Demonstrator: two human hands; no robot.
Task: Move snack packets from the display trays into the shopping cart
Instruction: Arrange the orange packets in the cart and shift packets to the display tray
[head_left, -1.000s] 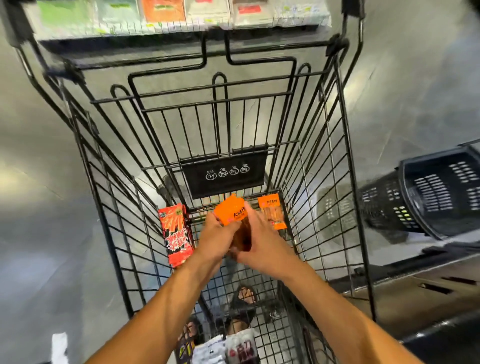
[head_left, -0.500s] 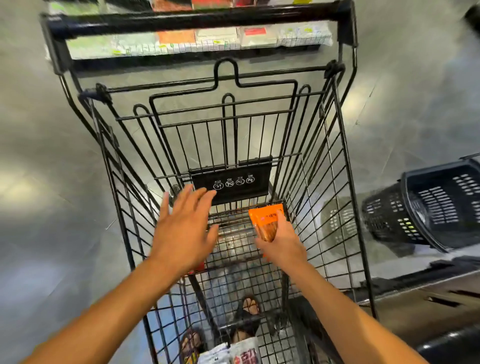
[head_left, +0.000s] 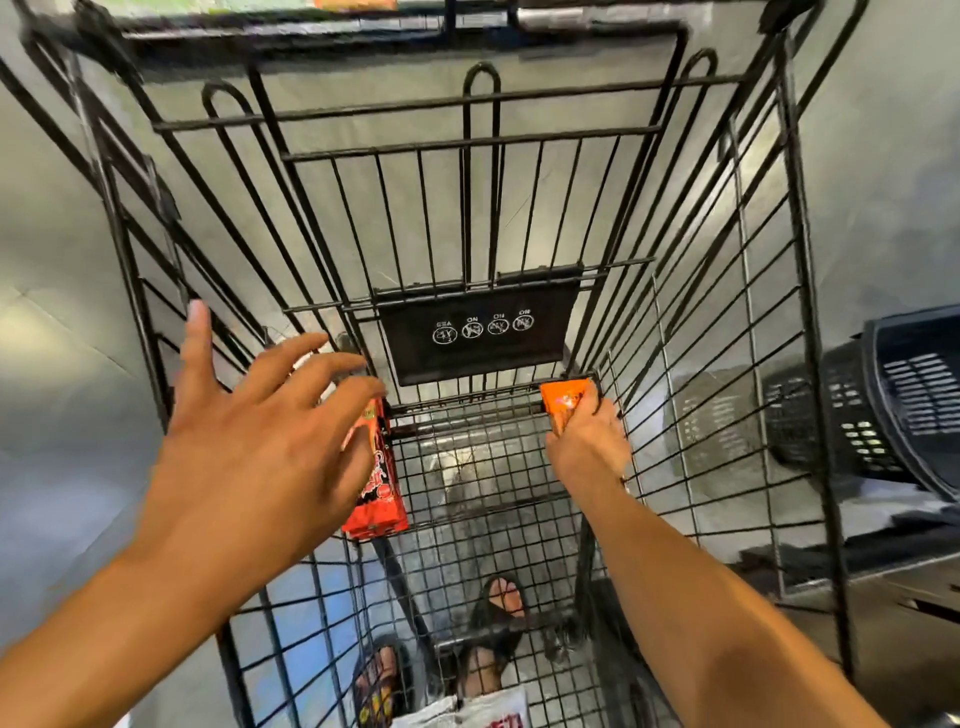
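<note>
At the cart's (head_left: 467, 143) near end, white packs (head_left: 467, 714) lie on the mesh floor, their red print cut off by the frame edge and not readable. Just beyond them, sandalled feet (head_left: 501, 603) show through the cart floor. The left hand (head_left: 249, 467) hovers over the cart's left side with fingers spread wide and straight, holding nothing. Under its fingertips a red packet (head_left: 382, 499) lies on the cart floor against the left wall; its black and yellow lettering is too blurred to read. Between this packet and the right wall the cart floor is bare mesh, open down the middle. The right hand (head_left: 587, 447) reaches low into the cart's far right corner, fingers curled round an orange packet (head_left: 563, 402), which stands with its top touching the corner wires; its print is too small to read. The cart's wire walls rise steeply on both sides and close in the two arms. On the cart's far wall, just above the floor and between the hands, hangs a black plaque (head_left: 478, 332) with four round white icons, seen upside down, marked YES, NO, NO, NO. Outside the cart's right wall a black plastic basket (head_left: 914, 395) lies tilted, close beside the wires. Grey floor (head_left: 62, 364) spreads left of the cart. Past the cart's far rim is a blurred strip of coloured goods (head_left: 353, 4).
</note>
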